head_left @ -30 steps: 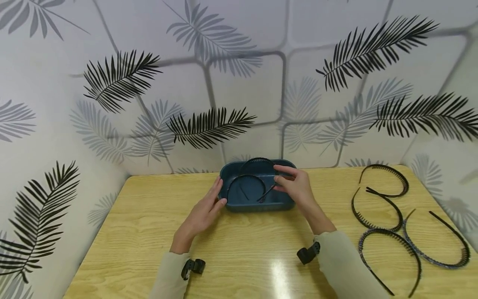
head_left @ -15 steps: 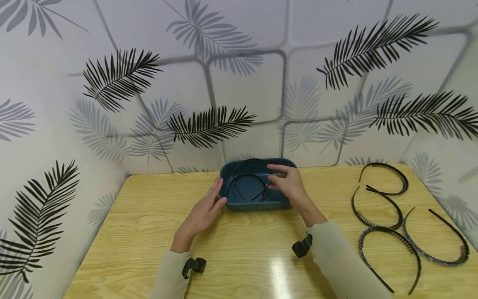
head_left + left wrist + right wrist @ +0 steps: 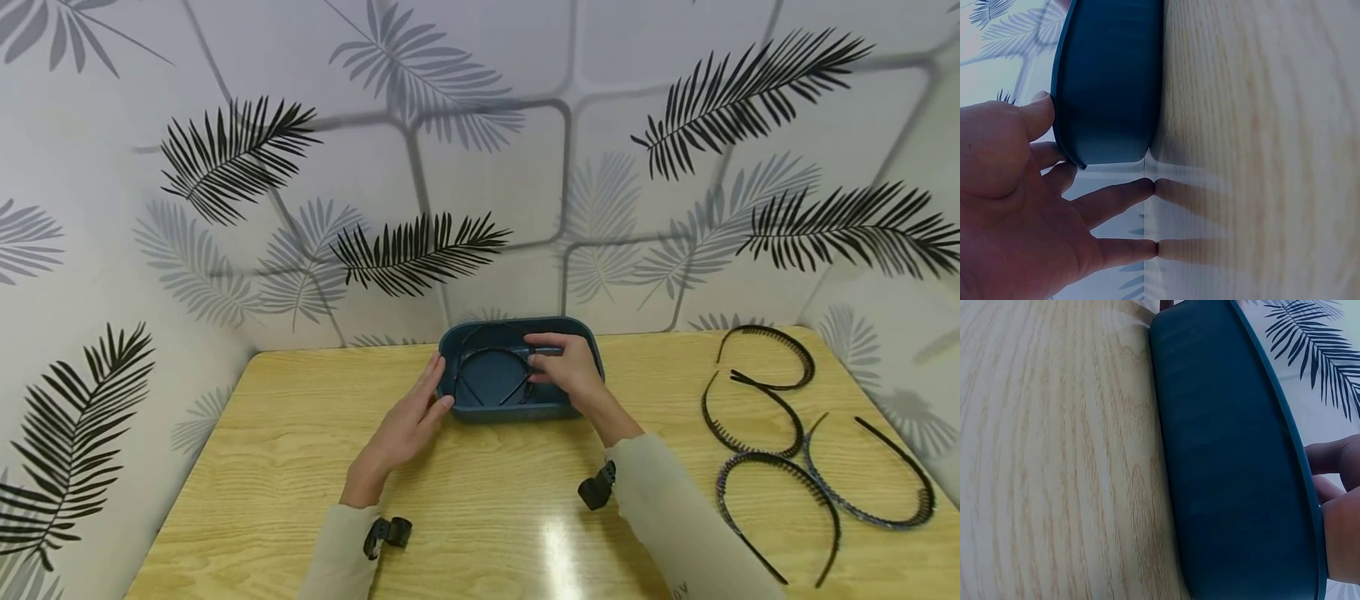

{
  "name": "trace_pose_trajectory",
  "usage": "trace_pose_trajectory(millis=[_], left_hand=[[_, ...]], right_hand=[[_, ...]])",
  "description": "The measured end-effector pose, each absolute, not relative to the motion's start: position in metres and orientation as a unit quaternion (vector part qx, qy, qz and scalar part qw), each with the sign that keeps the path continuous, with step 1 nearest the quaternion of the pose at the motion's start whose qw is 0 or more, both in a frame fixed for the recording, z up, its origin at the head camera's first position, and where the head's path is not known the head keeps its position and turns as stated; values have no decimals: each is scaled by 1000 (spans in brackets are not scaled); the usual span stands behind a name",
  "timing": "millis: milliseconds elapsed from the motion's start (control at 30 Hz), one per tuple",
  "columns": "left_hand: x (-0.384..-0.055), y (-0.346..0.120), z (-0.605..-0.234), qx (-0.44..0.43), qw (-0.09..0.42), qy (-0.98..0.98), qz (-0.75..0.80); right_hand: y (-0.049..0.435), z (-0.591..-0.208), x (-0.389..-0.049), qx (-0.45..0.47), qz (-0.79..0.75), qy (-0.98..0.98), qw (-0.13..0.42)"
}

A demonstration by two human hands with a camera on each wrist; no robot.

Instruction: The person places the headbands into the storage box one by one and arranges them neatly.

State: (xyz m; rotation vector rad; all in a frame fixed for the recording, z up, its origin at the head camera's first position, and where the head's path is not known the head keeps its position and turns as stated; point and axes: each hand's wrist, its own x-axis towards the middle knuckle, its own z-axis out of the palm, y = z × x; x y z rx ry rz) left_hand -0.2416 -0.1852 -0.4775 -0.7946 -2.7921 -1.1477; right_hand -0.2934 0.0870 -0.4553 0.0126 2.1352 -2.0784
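A dark blue oblong box [image 3: 555, 412] stands on the table near the wall. Against its left end rests my left hand [image 3: 405, 425], fingers mostly straight and thumb at the front rim. In the left wrist view, two fingertips of the left hand [image 3: 1041, 194] touch the tabletop. My right hand [image 3: 572, 371] reaches over the box's right side, pinching a black headband [image 3: 480, 327] low inside it. Another black headband [image 3: 491, 349] lies in front of that one. The box wall [image 3: 1235, 456] hides the right fingertips in the right wrist view.
Several toothed headbands lie at the table's right: one at the back [image 3: 806, 354], one below it [image 3: 787, 412], a patterned one in front [image 3: 723, 483] and another at far right [image 3: 892, 525]. A leaf-patterned wall [image 3: 487, 192] rises behind the wooden table [image 3: 465, 517].
My right hand has moved left and slightly down into the box, lowering the headband and bringing it closer to the other one. The left hand has stayed at the box's end.
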Motion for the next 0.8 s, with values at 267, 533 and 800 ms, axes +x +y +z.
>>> trace_pose_trajectory(millis=[267, 533, 800], left_hand=[[-242, -185, -477, -253, 7, -895, -366], [-241, -185, -477, -248, 1, -895, -370], [-241, -184, -477, -243, -3, -899, -366]], right_hand=[[84, -459, -298, 16, -679, 726, 107], [82, -461, -300, 30, -668, 734, 119], [81, -462, -300, 28, -649, 750, 122]])
